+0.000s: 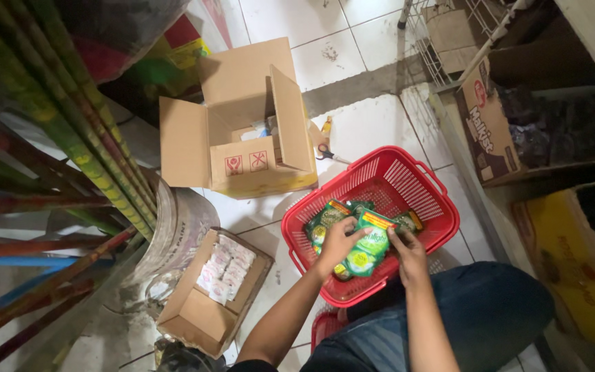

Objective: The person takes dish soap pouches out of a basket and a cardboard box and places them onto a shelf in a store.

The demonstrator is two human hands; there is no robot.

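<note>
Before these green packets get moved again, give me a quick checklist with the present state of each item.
1. Left hand on the green packets: ok, its fingers rest on the stack's left side.
2. Right hand on the stack: ok, its fingers touch the right edge.
3. Packets inside the red basket: ok, all lie within its walls.
4. Basket standing flat on the tiled floor: cannot tell, the near rim is hidden by arms and knee.
5. Scissors out of the way: ok, they lie on the floor outside the basket, by the open cardboard box.
6. Firm grip on the packets: cannot tell.
</note>
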